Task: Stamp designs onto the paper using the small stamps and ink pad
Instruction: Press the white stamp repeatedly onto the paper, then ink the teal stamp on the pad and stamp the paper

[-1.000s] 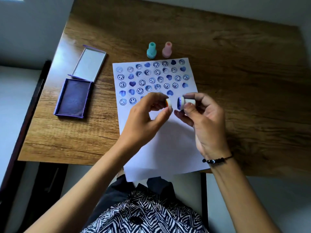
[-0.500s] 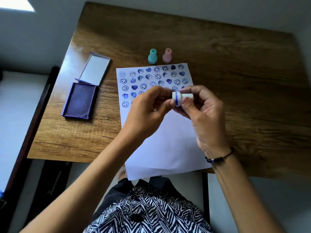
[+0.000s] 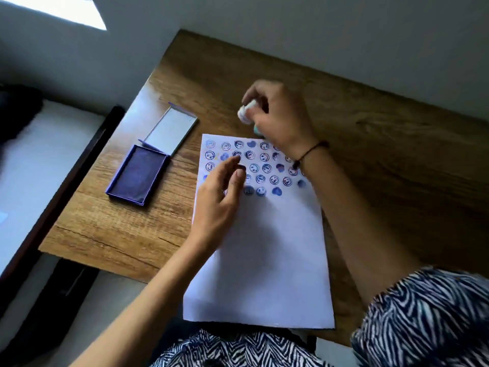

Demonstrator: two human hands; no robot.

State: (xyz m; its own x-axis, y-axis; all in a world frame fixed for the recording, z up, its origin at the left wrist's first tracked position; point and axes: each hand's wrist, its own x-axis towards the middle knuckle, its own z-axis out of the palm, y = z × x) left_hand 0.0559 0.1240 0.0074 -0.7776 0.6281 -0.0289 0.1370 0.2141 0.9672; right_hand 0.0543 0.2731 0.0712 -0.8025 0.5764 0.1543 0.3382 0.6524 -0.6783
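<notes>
i see my right hand (image 3: 277, 117) stretched past the paper's (image 3: 262, 247) far edge, fingers pinching a white stamp (image 3: 246, 112). my left hand (image 3: 222, 192) hovers over the prints, fingers loosely curled, holding nothing.

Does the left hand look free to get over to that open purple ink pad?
Probably yes. The left hand hovers empty over the white paper, and only bare wooden table lies between it and the open purple ink pad.

The tabletop (image 3: 370, 133) is wood-grain with a soft sheen, under a sheet of smooth matt paper (image 3: 264, 260). The ink pad (image 3: 137, 174) looks dull and felt-like in a purple case whose open lid (image 3: 172, 128) is pale and smooth.
</notes>
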